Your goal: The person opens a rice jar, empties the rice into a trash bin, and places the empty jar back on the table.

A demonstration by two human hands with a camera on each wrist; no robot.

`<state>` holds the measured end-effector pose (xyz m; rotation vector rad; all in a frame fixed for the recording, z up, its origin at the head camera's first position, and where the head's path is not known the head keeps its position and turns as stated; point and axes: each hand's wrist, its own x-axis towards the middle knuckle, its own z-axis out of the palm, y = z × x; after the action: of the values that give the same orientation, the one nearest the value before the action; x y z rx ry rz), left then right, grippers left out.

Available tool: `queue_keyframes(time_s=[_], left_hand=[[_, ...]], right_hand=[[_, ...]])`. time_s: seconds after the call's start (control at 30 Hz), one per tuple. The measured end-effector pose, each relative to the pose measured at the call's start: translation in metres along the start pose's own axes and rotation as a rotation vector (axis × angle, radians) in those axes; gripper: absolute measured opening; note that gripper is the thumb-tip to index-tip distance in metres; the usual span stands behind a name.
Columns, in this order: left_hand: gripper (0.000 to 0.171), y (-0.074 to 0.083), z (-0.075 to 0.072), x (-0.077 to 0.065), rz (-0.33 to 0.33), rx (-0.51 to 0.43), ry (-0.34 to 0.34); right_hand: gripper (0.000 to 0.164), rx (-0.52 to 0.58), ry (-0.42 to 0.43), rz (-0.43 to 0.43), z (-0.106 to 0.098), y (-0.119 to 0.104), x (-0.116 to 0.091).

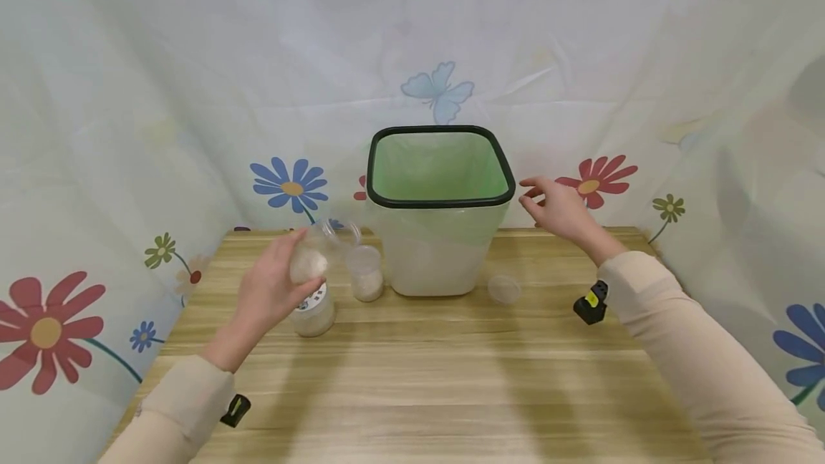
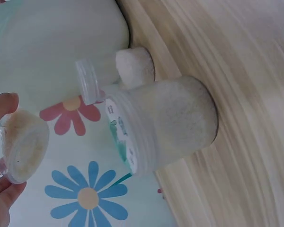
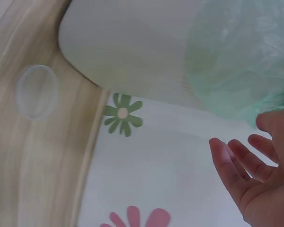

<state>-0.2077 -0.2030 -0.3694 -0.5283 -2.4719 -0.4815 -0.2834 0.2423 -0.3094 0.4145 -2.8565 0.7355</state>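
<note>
In the head view my left hand (image 1: 267,288) grips a small clear plastic jar (image 1: 308,263) with whitish contents, raised and tilted. Its base faces the camera in the left wrist view, where the jar (image 2: 31,146) sits between thumb and fingers. Just beneath it stands a larger jar (image 2: 175,123) of pale grains with a printed lid. Beside that is another small clear jar (image 2: 135,68), partly filled with white stuff. My right hand (image 1: 561,210) is off the table, just right of the bin's rim, fingers loosely bent around nothing.
A pale bin (image 1: 438,256) with a black rim and a green bag inside stands at the table's back middle. A clear round lid (image 1: 504,290) lies on the wooden table (image 1: 425,378) to its right. Flower-printed cloth (image 1: 445,27) hangs behind and at both sides.
</note>
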Motion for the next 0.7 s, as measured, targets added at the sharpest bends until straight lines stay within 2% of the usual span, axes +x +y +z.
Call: queue_keyframes(time_s=[0.17,0.3,0.53,0.7], left_hand=[[0.084,0.001,-0.006,0.013,-0.007,0.012,-0.001],[0.084,0.001,-0.010,0.024,0.009,0.015,0.027],[0.083,0.004,-0.017,0.042,0.032,0.016,0.075],[0.081,0.008,-0.022,0.057,0.038,0.024,0.074]], right_hand=[[0.039,0.022,0.052,0.010,-0.011,-0.011,0.006],[0.041,0.053,0.052,0.052,-0.018,-0.020,0.010],[0.046,0.063,-0.002,0.089,-0.029,-0.035,0.017],[0.051,0.049,-0.072,0.142,-0.036,-0.045,0.023]])
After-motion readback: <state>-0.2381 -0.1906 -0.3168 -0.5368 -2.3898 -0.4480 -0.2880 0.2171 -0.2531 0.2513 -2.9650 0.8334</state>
